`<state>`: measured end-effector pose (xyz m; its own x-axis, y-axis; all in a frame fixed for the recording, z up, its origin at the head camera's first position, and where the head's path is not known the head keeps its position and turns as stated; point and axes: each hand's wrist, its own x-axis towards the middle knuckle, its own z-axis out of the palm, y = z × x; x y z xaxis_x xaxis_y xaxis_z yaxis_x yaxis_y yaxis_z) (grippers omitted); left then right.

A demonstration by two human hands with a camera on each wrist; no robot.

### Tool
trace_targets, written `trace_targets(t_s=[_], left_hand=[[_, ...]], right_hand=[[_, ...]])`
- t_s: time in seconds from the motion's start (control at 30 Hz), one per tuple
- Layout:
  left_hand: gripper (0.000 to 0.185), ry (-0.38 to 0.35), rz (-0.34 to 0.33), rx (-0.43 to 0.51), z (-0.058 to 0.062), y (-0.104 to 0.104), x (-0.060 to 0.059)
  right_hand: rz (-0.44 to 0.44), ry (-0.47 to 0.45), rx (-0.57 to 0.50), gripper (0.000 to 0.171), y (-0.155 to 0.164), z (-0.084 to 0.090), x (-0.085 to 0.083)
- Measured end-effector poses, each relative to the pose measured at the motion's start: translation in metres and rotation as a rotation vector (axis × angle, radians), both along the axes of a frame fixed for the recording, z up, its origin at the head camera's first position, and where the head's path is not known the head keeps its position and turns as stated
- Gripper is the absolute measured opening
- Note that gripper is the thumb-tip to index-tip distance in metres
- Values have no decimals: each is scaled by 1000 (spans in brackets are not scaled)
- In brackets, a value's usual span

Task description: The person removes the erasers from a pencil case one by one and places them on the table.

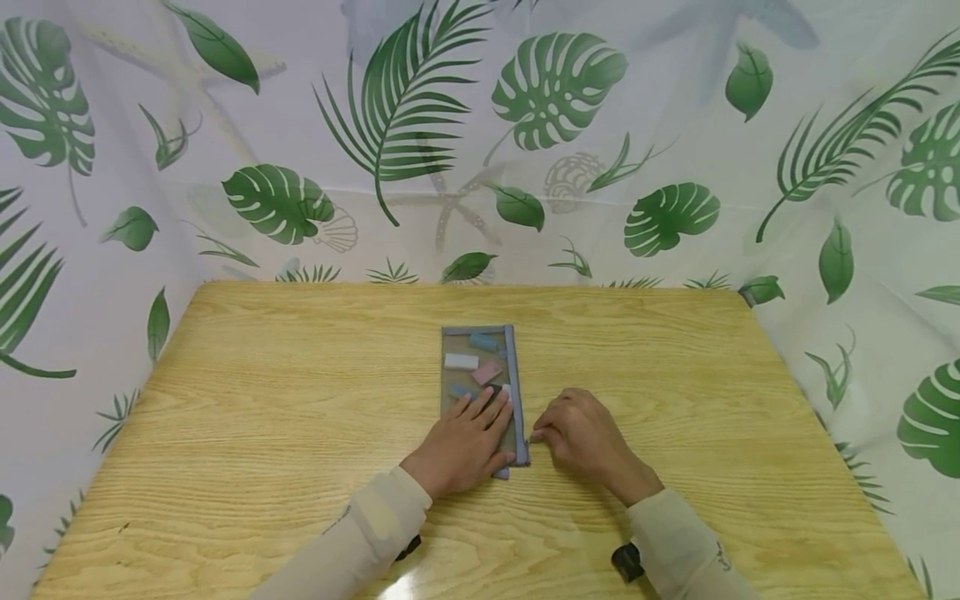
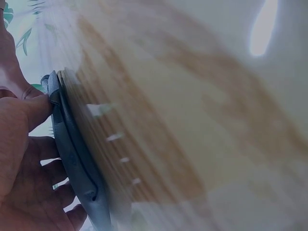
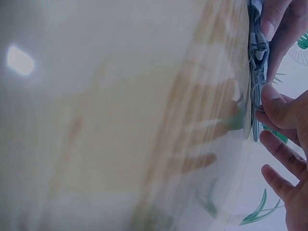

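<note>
A flat mesh pencil pouch lies lengthwise at the centre of the wooden table, its long axis running from 12 to 6 o'clock. Several small erasers show through the mesh.

The left hand lies palm down on the pouch's near half, fingers straight and spread, pointing toward 1 o'clock; in the left wrist view the thumb presses against the pouch's grey edge. The right hand sits just at 3 o'clock of the pouch's near corner, knuckles up and fingers curled inward. In the right wrist view its thumb and fingertips pinch the zipper pull on the grey zipper along the pouch's right side.

Judging from this, the zipper is being worked at its near end. To do it well, the flat hand should keep the pouch pinned so it does not slide or bunch, and the pinch should draw the pull straight along the zipper line toward 12 o'clock, low to the table, without twisting.

Both forearms come in from 6 o'clock, in pale sleeves, wrists low.
</note>
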<state>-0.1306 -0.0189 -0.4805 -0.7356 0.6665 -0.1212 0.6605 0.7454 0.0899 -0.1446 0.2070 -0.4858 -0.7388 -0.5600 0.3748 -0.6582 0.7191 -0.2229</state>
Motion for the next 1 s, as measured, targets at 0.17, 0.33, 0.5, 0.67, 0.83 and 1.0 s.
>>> trace_targets(t_s=[0.17, 0.33, 0.5, 0.67, 0.83, 1.0], left_hand=[[68, -1, -1, -5, 1, 0, 0], [68, 8, -3, -9, 0, 0, 0], [68, 6, -1, -5, 1, 0, 0], [68, 7, -1, -7, 1, 0, 1], [68, 6, 0, -11, 1, 0, 0], [67, 5, 2, -13, 1, 0, 0]], right_hand=[[-9, -2, 7, 11, 0, 0, -1], [-15, -8, -4, 10, -1, 0, -2], [-10, -13, -8, 10, -1, 0, -5], [-18, -25, -5, 9, -1, 1, -7], [-25, -44, 0, 8, -1, 1, -7], [-23, -42, 1, 7, -1, 2, -8]])
